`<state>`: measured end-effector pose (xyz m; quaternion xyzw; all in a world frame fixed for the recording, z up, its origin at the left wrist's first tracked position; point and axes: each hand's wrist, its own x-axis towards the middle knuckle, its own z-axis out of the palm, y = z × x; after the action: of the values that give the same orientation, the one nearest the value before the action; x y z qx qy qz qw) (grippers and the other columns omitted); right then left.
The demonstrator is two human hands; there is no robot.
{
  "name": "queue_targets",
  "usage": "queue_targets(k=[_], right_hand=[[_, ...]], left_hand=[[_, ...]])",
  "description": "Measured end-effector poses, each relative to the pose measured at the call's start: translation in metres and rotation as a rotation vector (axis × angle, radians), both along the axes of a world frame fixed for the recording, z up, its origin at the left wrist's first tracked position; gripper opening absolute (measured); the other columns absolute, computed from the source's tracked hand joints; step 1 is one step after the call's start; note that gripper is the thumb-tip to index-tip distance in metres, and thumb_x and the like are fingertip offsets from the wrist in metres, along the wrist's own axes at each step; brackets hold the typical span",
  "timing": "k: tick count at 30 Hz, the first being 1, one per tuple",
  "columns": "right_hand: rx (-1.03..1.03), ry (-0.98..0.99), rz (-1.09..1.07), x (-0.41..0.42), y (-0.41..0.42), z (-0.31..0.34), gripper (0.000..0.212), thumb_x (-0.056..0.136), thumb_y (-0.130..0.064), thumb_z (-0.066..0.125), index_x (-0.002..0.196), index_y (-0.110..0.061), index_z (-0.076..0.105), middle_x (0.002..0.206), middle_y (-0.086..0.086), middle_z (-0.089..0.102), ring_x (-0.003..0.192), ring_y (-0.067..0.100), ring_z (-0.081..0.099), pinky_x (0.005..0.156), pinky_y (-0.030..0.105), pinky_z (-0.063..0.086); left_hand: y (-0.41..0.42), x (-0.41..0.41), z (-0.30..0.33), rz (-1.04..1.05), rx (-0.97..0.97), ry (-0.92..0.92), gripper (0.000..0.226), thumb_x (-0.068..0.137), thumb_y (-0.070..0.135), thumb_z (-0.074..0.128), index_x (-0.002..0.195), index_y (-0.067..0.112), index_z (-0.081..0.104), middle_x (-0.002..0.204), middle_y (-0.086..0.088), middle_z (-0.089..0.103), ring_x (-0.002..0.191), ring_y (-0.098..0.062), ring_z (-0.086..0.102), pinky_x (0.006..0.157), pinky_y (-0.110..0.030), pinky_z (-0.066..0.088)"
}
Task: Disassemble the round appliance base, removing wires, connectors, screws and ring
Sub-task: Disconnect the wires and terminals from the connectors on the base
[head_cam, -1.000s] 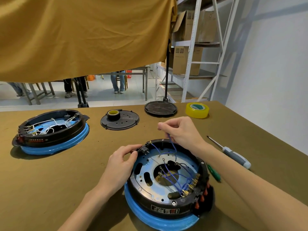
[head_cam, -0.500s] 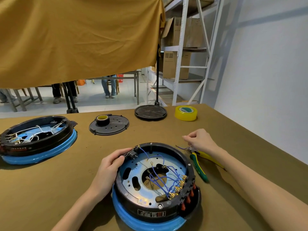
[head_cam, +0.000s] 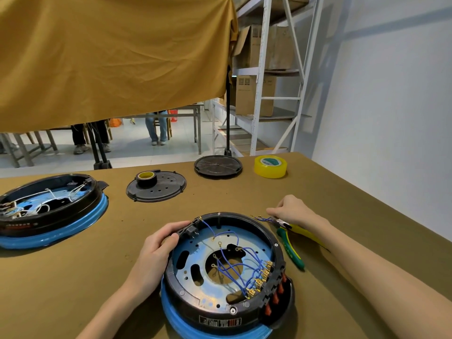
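Left hand (head_cam: 159, 248) grips round black-and-blue base (head_cam: 227, 277); right hand (head_cam: 293, 211) pinches thin blue wire (head_cam: 261, 218).

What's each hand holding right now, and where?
Left hand grips the round black appliance base at its rim's connector block. Right hand rests by loose blue wire pieces; any hold cannot be told.

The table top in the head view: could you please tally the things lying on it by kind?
Round appliance bases: 2
Black round cover plates: 2
Tape rolls: 2
Pliers: 1
Loose wire piece: 1
Total: 8
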<state>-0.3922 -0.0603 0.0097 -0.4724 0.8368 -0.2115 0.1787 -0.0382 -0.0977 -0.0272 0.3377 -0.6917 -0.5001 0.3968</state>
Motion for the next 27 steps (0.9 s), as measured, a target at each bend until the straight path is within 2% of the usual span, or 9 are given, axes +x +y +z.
queue_targets(k=[2,5,8,13,16,18,22,25,27], right_hand=[[0.028,0.009,0.084,0.002,-0.002,0.003,0.029,0.086,-0.035,0.078,0.079,-0.008,0.079,0.073,0.001,0.07,0.071,0.018,0.063,0.064,0.03,0.048],[0.091,0.095,0.169,0.007,-0.003,0.003,0.015,0.081,-0.034,0.084,0.085,-0.02,0.078,0.092,-0.001,0.075,0.09,0.018,0.068,0.084,0.036,0.057],[0.059,0.193,0.189,0.011,-0.004,0.001,0.011,0.083,-0.033,0.082,0.079,-0.027,0.074,0.089,-0.005,0.073,0.09,0.017,0.067,0.087,0.037,0.055],[0.024,0.125,0.202,0.013,-0.01,0.001,0.015,0.089,-0.027,0.076,0.076,-0.021,0.073,0.086,0.0,0.073,0.09,0.021,0.068,0.084,0.038,0.056],[0.079,0.157,0.259,0.016,-0.015,0.001,0.029,0.097,-0.027,0.067,0.068,-0.019,0.065,0.089,0.005,0.073,0.09,0.025,0.068,0.084,0.038,0.055],[0.112,0.204,0.282,0.019,-0.02,-0.002,0.037,0.1,-0.029,0.06,0.066,-0.016,0.06,0.086,0.01,0.073,0.089,0.03,0.067,0.083,0.039,0.052],[0.063,0.166,0.22,0.031,-0.029,-0.003,0.037,0.099,-0.035,0.062,0.07,-0.013,0.071,0.089,0.006,0.077,0.088,0.028,0.067,0.083,0.039,0.047],[-0.004,0.092,0.147,0.036,-0.034,-0.001,0.03,0.093,-0.037,0.07,0.083,-0.011,0.078,0.085,0.006,0.076,0.083,0.022,0.07,0.081,0.041,0.056],[0.036,0.103,0.178,0.036,-0.031,0.003,0.024,0.09,-0.037,0.074,0.09,-0.013,0.076,0.091,0.005,0.075,0.087,0.02,0.069,0.085,0.043,0.058]], left_hand=[[-0.001,0.001,0.0,-0.003,-0.007,-0.006,0.035,0.108,0.01,0.045,0.124,0.026,0.071,0.116,0.007,0.075,0.108,-0.012,0.071,0.089,-0.034,0.055],[-0.001,0.001,-0.001,-0.012,-0.026,-0.013,0.034,0.108,0.012,0.046,0.124,0.028,0.071,0.118,0.007,0.075,0.108,-0.013,0.071,0.09,-0.037,0.055],[-0.002,0.002,-0.001,-0.02,-0.025,0.0,0.029,0.105,0.024,0.051,0.123,0.03,0.071,0.119,0.006,0.075,0.11,-0.014,0.07,0.092,-0.039,0.055],[-0.001,0.002,-0.001,-0.024,-0.025,0.009,0.032,0.099,0.03,0.049,0.121,0.035,0.073,0.119,0.007,0.075,0.111,-0.014,0.07,0.093,-0.04,0.055],[-0.003,0.002,-0.001,-0.019,-0.016,0.009,0.029,0.103,0.026,0.051,0.123,0.031,0.072,0.119,0.007,0.075,0.111,-0.015,0.07,0.095,-0.044,0.055],[-0.002,0.001,0.0,-0.015,-0.011,0.009,0.033,0.098,0.032,0.051,0.124,0.029,0.072,0.119,0.007,0.075,0.112,-0.015,0.07,0.096,-0.045,0.055],[0.0,0.002,-0.001,-0.006,-0.016,-0.013,0.03,0.108,0.016,0.049,0.125,0.029,0.071,0.119,0.007,0.075,0.111,-0.014,0.07,0.096,-0.044,0.055],[-0.001,0.003,-0.001,0.0,-0.013,-0.041,0.034,0.108,0.014,0.045,0.125,0.03,0.071,0.119,0.008,0.075,0.111,-0.014,0.07,0.096,-0.044,0.056],[-0.001,0.003,-0.001,0.0,-0.016,-0.044,0.034,0.109,0.015,0.045,0.125,0.031,0.07,0.119,0.009,0.075,0.111,-0.014,0.07,0.095,-0.043,0.056]])
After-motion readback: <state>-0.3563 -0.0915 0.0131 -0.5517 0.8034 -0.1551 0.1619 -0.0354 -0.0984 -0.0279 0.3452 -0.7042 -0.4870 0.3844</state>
